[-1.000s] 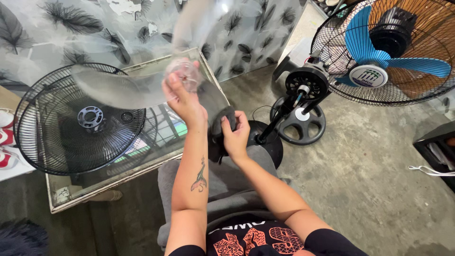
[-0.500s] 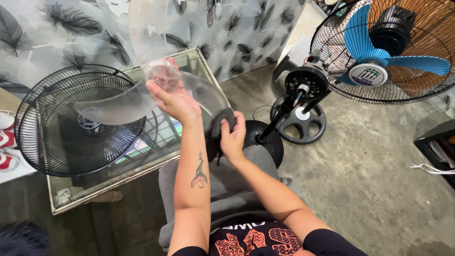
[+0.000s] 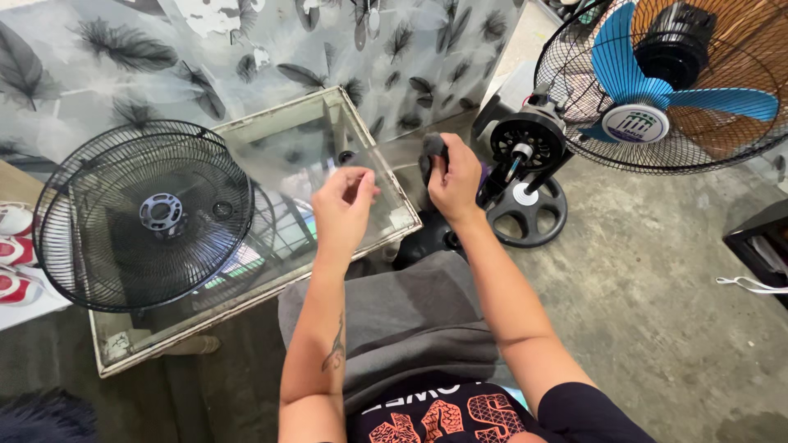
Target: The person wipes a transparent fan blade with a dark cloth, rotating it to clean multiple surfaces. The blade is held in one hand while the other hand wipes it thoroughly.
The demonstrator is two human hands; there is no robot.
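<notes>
Noted at far left: black round wire fan grille [image 3: 148,215], laid flat on glass-topped worktop [image 3: 246,316]. Further right, left hand [image 3: 345,205] raised over the worktop's edge, fingers [image 3: 359,182] curled and apparently pinched on a clear plastic fan blade [image 3: 392,157], faint against the glass. Beside it, right hand [image 3: 454,176] clenched around a small black motor part [image 3: 431,152], just short of the black fan stand head [image 3: 524,143]. At far right, blue-bladed caged fan [image 3: 665,82], untouched. Judged as mid-assembly, blade and motor part brought near each other. Called for next: lining up the blade hub, with a steady right grip.
</notes>
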